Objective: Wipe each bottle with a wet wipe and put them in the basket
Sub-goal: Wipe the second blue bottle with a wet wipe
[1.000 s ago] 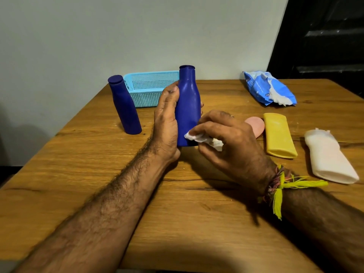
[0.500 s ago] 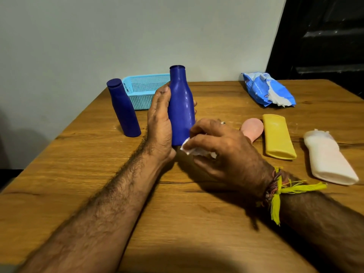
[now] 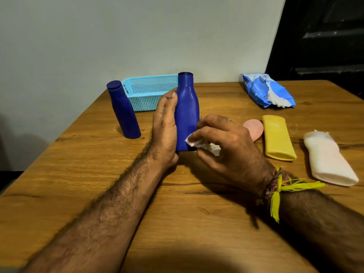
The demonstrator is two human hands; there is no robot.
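Item 1: blue bottle (image 3: 187,113), upright on table (image 3: 177,223), centre, cap on. Left hand (image 3: 164,131) grasps it from the left side, palm vs. body, thumb up near the shoulder, fingertips wrapped round the far side.

Item 2: wipe (image 3: 202,144), white, crumpled. Right hand (image 3: 226,142) pinches it w/ curled fingers, pressing it to bottle's lower right side, near the base. Yellow thread band (image 3: 279,192) on right wrist.

Item 3: 2nd blue bottle (image 3: 124,113), upright, capped, left of item 1, apart from it, just in front of basket's left corner.

Item 4: basket (image 3: 149,93), light blue, perforated, at table's far edge behind both bottles. Interior only partly in view.

Item 5: yellow bottle (image 3: 277,138), lying flat, right of the hands. Pink item (image 3: 254,129) beside its left edge, partly hidden by right hand.

Item 6: white bottle (image 3: 329,160), lying flat, far right.

Item 7: wipes pack (image 3: 266,91), blue/white, far right rear, open, white sheet sticking out.
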